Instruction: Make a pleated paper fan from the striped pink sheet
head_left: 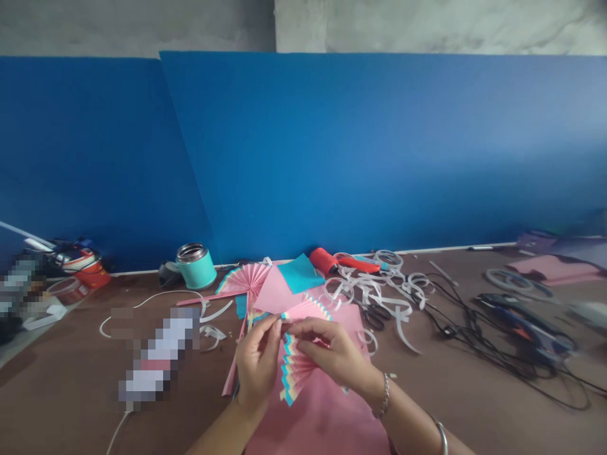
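Observation:
A pleated paper fan (296, 370), pink with blue and yellow zigzag edging, is between my two hands above a pink sheet (322, 423). My left hand (258, 357) pinches the fan's edge near its upper left, thumb and forefinger together. Over the fan's folds lies my right hand (332, 351), its fingers closed on the paper and hiding the middle. Behind them a finished-looking pink paper fan (251, 279) rests by a blue paper square (300, 273) and more pink paper. Rolled pink paper strips lie left of my left hand.
White curled paper strips (379, 287) and black scissors (377, 316) lie to the right, near a red cylinder (324, 260). Farther right are black cables and a dark tool (526, 328). A turquoise flask (196, 267) stands back left, a red bucket (92, 270) farther left. Blue panels close the back.

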`<action>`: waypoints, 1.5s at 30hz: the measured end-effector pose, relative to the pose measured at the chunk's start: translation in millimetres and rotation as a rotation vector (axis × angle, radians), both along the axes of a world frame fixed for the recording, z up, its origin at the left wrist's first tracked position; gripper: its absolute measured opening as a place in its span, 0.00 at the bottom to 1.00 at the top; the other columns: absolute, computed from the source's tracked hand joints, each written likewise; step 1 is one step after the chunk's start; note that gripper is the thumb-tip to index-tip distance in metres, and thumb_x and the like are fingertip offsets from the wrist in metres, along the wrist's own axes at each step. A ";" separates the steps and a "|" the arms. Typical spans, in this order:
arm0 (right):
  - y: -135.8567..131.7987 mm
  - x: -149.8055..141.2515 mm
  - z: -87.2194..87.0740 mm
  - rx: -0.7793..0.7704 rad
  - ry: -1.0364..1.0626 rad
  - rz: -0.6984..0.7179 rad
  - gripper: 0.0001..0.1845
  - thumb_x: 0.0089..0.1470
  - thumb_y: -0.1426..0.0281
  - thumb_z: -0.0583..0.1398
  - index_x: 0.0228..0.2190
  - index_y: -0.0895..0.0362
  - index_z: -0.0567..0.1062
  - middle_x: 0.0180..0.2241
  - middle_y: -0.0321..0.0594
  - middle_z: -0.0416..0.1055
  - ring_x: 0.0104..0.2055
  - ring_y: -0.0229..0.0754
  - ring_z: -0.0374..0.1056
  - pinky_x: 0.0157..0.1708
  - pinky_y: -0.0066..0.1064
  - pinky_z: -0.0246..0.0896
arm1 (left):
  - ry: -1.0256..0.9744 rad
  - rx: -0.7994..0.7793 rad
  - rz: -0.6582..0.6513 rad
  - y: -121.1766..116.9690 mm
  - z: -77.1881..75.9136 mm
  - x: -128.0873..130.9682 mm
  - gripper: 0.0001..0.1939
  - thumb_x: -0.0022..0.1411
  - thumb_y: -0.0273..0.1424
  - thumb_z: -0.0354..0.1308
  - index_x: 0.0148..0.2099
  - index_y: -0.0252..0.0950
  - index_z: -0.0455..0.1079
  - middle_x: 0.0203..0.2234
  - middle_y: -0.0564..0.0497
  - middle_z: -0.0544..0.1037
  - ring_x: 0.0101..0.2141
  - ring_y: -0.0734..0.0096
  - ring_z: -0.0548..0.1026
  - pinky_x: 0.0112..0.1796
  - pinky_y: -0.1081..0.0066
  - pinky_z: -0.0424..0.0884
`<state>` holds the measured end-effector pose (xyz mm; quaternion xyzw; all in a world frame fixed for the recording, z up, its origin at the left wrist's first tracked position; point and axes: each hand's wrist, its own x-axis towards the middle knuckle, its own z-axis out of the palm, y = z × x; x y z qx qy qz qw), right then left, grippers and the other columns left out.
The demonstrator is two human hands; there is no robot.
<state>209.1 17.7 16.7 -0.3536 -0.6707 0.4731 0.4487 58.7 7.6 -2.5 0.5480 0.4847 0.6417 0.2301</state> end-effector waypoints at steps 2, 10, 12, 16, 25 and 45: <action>-0.2 -0.5 0.3 0.001 -0.010 0.020 0.12 0.52 0.73 0.59 0.39 0.56 0.79 0.40 0.43 0.76 0.39 0.42 0.72 0.37 0.33 0.69 | 0.028 0.019 0.009 0.1 -1.8 -0.3 0.10 0.60 0.36 0.58 0.38 0.38 0.78 0.32 0.48 0.82 0.34 0.63 0.79 0.36 0.70 0.74; -2.4 -1.8 1.9 0.026 -0.050 0.012 0.13 0.50 0.78 0.59 0.37 0.56 0.79 0.37 0.41 0.77 0.39 0.41 0.72 0.39 0.32 0.68 | 0.075 0.076 0.000 -1.8 -2.6 -0.4 0.09 0.61 0.33 0.57 0.40 0.38 0.77 0.34 0.48 0.81 0.35 0.64 0.79 0.37 0.72 0.74; -2.8 -1.9 2.1 0.029 -0.047 0.020 0.13 0.50 0.79 0.59 0.36 0.56 0.79 0.37 0.40 0.76 0.38 0.40 0.72 0.39 0.30 0.68 | 0.094 0.096 0.001 -2.0 -3.2 -1.0 0.09 0.61 0.32 0.57 0.41 0.39 0.77 0.35 0.48 0.81 0.35 0.65 0.79 0.38 0.72 0.74; -2.1 -3.3 -1.1 0.052 -0.037 0.000 0.11 0.50 0.79 0.59 0.33 0.56 0.79 0.34 0.38 0.76 0.36 0.39 0.72 0.38 0.29 0.67 | 0.111 0.113 0.011 -1.3 -4.8 -1.3 0.08 0.61 0.32 0.58 0.40 0.38 0.77 0.34 0.49 0.81 0.34 0.65 0.79 0.37 0.72 0.74; -6.9 -2.0 0.9 0.343 -0.148 -0.158 0.11 0.52 0.80 0.57 0.33 0.54 0.76 0.30 0.37 0.75 0.32 0.38 0.70 0.34 0.28 0.65 | 0.022 -0.028 0.026 -0.4 -0.7 -0.4 0.11 0.60 0.36 0.57 0.38 0.36 0.77 0.31 0.49 0.82 0.32 0.64 0.79 0.35 0.71 0.75; 2.0 6.0 2.9 0.416 -0.106 -0.184 0.10 0.55 0.77 0.57 0.33 0.53 0.77 0.32 0.39 0.72 0.36 0.41 0.68 0.39 0.34 0.62 | 0.150 0.114 -0.077 -0.4 -2.3 -0.8 0.08 0.61 0.28 0.57 0.39 0.39 0.77 0.33 0.51 0.82 0.33 0.68 0.80 0.36 0.75 0.75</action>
